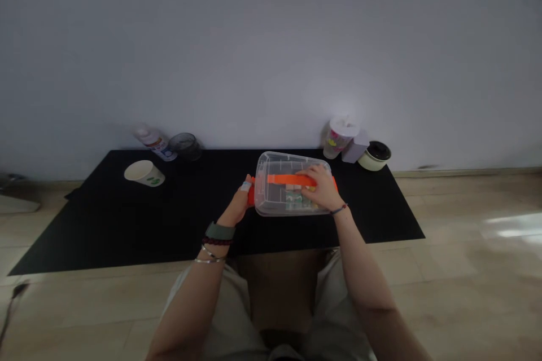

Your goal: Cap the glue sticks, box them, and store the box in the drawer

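A clear plastic storage box (271, 198) sits on the mat with an orange handle bar (283, 179) across its lid. Small boxed items (294, 201) show through the plastic, partly hidden by my right hand. My left hand (238, 203) grips the orange end at the box's left side, with a pale strip around one finger. My right hand (319, 187) lies over the lid, its fingers curled on the orange bar.
The black mat (203, 228) lies on a wood floor against a wall. Along the wall stand a spray bottle (153, 142), a dark round container (185, 145), a lidded plastic cup (339, 138), a lilac box (355, 145) and a cream pot (375, 155). A paper cup (144, 174) lies on its side.
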The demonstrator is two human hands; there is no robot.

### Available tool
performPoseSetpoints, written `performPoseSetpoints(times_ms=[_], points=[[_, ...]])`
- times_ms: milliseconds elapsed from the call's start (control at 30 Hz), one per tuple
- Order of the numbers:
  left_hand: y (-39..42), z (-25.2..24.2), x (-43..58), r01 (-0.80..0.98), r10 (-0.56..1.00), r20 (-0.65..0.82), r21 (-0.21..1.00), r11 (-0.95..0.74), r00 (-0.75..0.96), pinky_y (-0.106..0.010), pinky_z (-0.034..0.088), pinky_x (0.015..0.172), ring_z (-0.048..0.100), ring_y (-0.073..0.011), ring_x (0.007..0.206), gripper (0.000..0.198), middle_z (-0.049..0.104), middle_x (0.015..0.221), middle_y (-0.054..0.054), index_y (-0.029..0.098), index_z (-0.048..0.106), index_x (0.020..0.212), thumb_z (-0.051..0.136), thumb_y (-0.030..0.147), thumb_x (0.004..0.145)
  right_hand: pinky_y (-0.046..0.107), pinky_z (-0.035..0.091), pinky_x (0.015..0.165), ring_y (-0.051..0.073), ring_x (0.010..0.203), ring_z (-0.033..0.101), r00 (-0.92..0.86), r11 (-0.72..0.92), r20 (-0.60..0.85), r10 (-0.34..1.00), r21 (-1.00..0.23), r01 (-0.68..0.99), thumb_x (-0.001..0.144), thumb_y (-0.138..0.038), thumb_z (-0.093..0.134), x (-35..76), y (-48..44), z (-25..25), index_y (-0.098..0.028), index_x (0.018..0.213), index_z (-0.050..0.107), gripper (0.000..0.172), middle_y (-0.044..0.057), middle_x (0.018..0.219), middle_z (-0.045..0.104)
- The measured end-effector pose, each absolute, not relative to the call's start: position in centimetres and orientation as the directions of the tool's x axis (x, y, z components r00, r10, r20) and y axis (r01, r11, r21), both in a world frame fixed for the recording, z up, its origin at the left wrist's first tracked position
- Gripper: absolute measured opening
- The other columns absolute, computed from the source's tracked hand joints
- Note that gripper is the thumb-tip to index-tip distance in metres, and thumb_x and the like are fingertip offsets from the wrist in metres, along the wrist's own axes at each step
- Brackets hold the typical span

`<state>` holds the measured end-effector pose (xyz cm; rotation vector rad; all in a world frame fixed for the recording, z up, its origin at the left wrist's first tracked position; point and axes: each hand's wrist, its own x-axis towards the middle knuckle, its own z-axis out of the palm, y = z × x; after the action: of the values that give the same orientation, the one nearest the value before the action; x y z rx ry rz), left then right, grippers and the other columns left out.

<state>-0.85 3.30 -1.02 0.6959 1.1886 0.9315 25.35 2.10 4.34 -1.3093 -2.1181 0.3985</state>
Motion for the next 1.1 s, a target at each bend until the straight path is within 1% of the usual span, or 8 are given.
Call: performPoseSetpoints(times_ms=[167,400,500,600,700,833,1000,1100], points=[[3.0,-0.6,-1.0,-0.168,0.894,-0.429,0.879,0.445,0.125,-0.027,0.05,0.059,0.063,-0.0169,0.065,0.062,0.068,0.075,-0.004,0.015,0.068,0.094,0.059,0.074,0.077,0.054,0.02,0.116,0.025,0.102,0.058,-0.364,0.444,0.256,0.895,-0.453,0.773,0.076,-0.023,0.063,24.7,2.0,4.0,-0.022,0.114,0.07,0.038,0.006,0.099,0.064],[2.9,-1.1,-1.2,-0.065,0.948,-0.308,0.947,0.313,0.076,-0.024,0.043,0.054,0.053,-0.0132,0.056,0.063,0.06,0.062,0.0,0.013,0.068,0.085,0.074,0.071,0.061,0.056,0.022,0.115,0.027,0.103,0.057,-0.361,0.437,0.25,0.899,-0.442,0.783,0.078,-0.027,0.064,24.4,2.0,3.9,-0.027,0.113,0.071,0.036,0.005,0.101,0.064],[3.0,-1.1,-1.2,-0.048,0.957,-0.286,0.956,0.288,0.051,-0.025,0.044,0.057,0.056,-0.0153,0.061,0.065,0.064,0.067,-0.002,0.012,0.07,0.088,0.074,0.071,0.06,0.054,0.031,0.111,0.027,0.104,0.057,-0.346,0.451,0.296,0.89,-0.462,0.764,0.084,-0.034,0.062,24.6,1.9,4.0,-0.027,0.117,0.07,0.035,0.006,0.103,0.064],[3.0,-0.9,-1.1,-0.03,0.961,-0.276,0.96,0.277,0.03,-0.026,0.046,0.059,0.058,-0.0173,0.066,0.065,0.065,0.07,-0.004,0.012,0.071,0.089,0.076,0.069,0.058,0.055,0.032,0.112,0.03,0.113,0.054,-0.234,0.397,0.372,0.898,-0.458,0.795,0.088,-0.042,0.061,25.1,2.1,3.9,-0.025,0.12,0.069,0.037,0.01,0.114,0.063],[3.1,-0.8,-1.0,-0.007,0.961,-0.274,0.962,0.274,0.025,-0.026,0.045,0.059,0.058,-0.0173,0.065,0.062,0.064,0.068,-0.003,0.012,0.072,0.086,0.075,0.068,0.06,0.061,0.02,0.117,0.035,0.134,0.042,-0.121,0.293,0.379,0.917,-0.439,0.849,0.089,-0.05,0.059,25.8,2.3,3.2,-0.026,0.129,0.064,0.047,0.012,0.134,0.056],[3.1,-0.9,-1.0,0.029,0.959,-0.283,0.959,0.282,0.019,-0.025,0.043,0.056,0.055,-0.0159,0.06,0.057,0.061,0.063,-0.001,0.012,0.071,0.083,0.073,0.065,0.064,0.064,0.018,0.117,0.037,0.146,0.027,-0.096,0.232,0.292,0.952,-0.48,0.846,0.091,-0.058,0.054,26.1,2.4,2.5,-0.026,0.14,0.056,0.058,0.012,0.151,0.046],[3.0,-1.0,-0.8,0.05,0.963,-0.269,0.962,0.269,-0.015,-0.026,0.044,0.058,0.056,-0.0172,0.065,0.058,0.063,0.067,-0.002,0.012,0.071,0.09,0.073,0.063,0.064,0.062,0.022,0.117,0.035,0.149,0.023,-0.083,0.217,0.259,0.962,-0.546,0.809,0.089,-0.061,0.055,26.0,2.7,2.2,-0.027,0.14,0.055,0.061,0.011,0.153,0.044],[2.9,-1.0,-0.8,0.065,0.961,-0.275,0.959,0.275,-0.01,-0.026,0.044,0.058,0.057,-0.0178,0.065,0.06,0.063,0.068,-0.002,0.012,0.07,0.097,0.072,0.064,0.066,0.058,0.024,0.118,0.032,0.149,0.026,-0.083,0.242,0.275,0.958,-0.621,0.745,0.09,-0.063,0.052,26.5,3.1,2.0,-0.027,0.132,0.062,0.057,0.011,0.149,0.049]])
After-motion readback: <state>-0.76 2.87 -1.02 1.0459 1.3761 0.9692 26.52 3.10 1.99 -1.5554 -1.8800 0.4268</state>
